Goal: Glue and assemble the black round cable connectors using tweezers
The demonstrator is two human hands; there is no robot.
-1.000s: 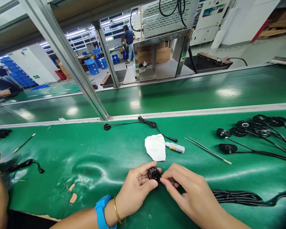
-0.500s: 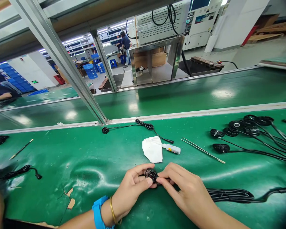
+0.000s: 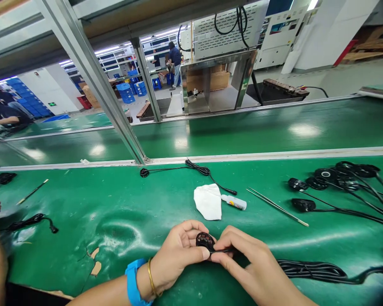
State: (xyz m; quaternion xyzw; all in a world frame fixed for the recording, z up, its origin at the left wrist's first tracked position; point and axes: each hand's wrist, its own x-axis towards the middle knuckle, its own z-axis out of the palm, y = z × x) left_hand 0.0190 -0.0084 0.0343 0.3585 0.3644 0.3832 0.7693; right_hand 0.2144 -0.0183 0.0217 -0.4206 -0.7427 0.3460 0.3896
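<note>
Black round part (image 3: 205, 240) pinched between left hand (image 3: 178, 255) thumb and fingers (image 3: 191, 227), right hand (image 3: 247, 261) fingers (image 3: 225, 245) closed on its 3 o'clock edge, white cloth (image 3: 208, 202) at 12 o'clock, green tabletop (image 3: 115, 204).

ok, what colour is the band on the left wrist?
The wristband is bright blue; clearest in the head view.

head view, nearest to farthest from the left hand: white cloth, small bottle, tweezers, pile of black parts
From the left hand, which holds a round black part:
1. white cloth, just beyond it
2. small bottle, right of the cloth
3. tweezers, farther right
4. pile of black parts, far right edge
</note>
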